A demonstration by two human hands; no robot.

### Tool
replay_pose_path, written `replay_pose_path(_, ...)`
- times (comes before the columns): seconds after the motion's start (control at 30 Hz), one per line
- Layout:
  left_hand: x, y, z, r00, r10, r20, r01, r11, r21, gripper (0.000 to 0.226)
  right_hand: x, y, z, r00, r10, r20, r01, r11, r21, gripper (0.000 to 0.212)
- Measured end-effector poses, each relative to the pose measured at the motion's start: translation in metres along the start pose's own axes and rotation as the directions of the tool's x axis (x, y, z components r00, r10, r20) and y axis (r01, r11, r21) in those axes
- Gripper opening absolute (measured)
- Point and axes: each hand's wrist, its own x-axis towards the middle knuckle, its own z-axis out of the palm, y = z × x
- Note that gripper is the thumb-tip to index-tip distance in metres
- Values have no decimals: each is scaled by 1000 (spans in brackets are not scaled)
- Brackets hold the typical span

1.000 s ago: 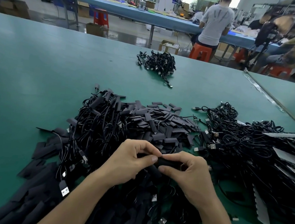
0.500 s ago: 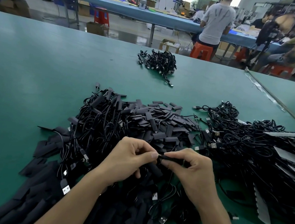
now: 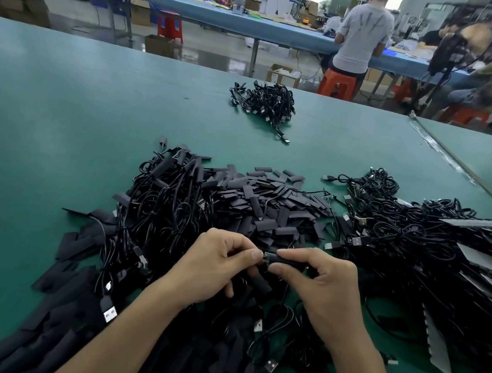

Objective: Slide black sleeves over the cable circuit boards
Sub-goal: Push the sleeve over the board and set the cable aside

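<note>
My right hand (image 3: 328,290) pinches a black sleeve (image 3: 287,261) between thumb and forefinger. From the sleeve's left end sticks out the tip of a cable circuit board (image 3: 267,256), and my left hand (image 3: 214,267) pinches that tip with thumb and forefinger. Both hands hover just above a heap of black cables and sleeves. Loose black sleeves (image 3: 270,207) lie piled behind my hands. The cable (image 3: 277,321) of the held piece hangs down between my wrists.
The green table (image 3: 60,140) carries a tangle of USB cables (image 3: 410,239) at the right and a small separate bundle (image 3: 265,102) farther back. Flat black strips (image 3: 49,311) lie at the lower left. People sit at a blue bench behind.
The hands have drawn slightly apart and the board's tip now shows at the sleeve's left end. The camera view has shifted a little.
</note>
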Motion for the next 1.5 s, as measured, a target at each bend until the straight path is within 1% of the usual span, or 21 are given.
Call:
replay_pose_path(0.13,0,-1,-1,1000,15,22,-15,1000,20,19,1,1,1,999,-43,8,43,999,-22,27)
replay_pose_path(0.3,1,-2,0,999,26,43,-28,999,43,20,4,3,4,990,-94,103,105,989,-102,23)
replay_pose_path(0.4,2,-3,0,998,19,53,-22,999,46,18,4,5,6,989,-113,93,123,986,-117,22)
replay_pose_path(0.57,2,-4,0,999,12,50,-14,999,38,17,3,4,9,993,-106,54,112,988,-109,26)
replay_pose_path(0.67,2,-5,1,999,15,39,-16,999,34,20,3,1,11,998,-50,31,52,997,-61,26)
replay_pose_path(0.73,3,-5,0,998,21,53,-22,999,24,19,3,2,9,998,1,62,0,1000,-22,22)
replay_pose_path(0.83,3,-5,-1,998,23,65,-24,999,24,17,4,3,7,990,63,125,-65,998,15,22)
replay_pose_path(0.93,3,-4,1,998,18,57,-20,999,40,16,4,1,6,987,59,152,-54,998,-38,22)
replay_pose_path(1.03,2,-4,2,999,13,33,-14,999,37,17,3,-1,7,992,58,109,-52,997,-50,26)
replay_pose_path(1.07,2,-4,2,1000,7,17,-8,1000,29,17,2,-2,8,996,65,65,-62,997,-44,31)
replay_pose_path(1.13,2,-3,3,1000,-12,-25,12,1000,2,18,-1,-3,9,994,89,-70,-92,995,-37,39)
replay_pose_path(1.2,2,-3,5,997,-33,-67,32,999,-26,18,-2,-3,10,977,107,-186,-115,993,-33,35)
replay_pose_path(1.23,3,-2,5,996,-43,-83,40,999,-33,18,-3,-3,11,971,111,-214,-121,992,-38,31)
replay_pose_path(1.3,3,-3,6,993,-56,-100,52,998,-36,18,-4,-3,13,968,118,-219,-131,990,-46,29)
replay_pose_path(1.43,4,-3,8,990,-70,-122,65,997,-50,19,-6,-4,18,982,108,-153,-122,989,-84,41)
replay_pose_path(1.5,5,-3,9,987,-78,-139,71,996,-54,19,-6,-3,21,983,142,-120,-150,987,-62,46)
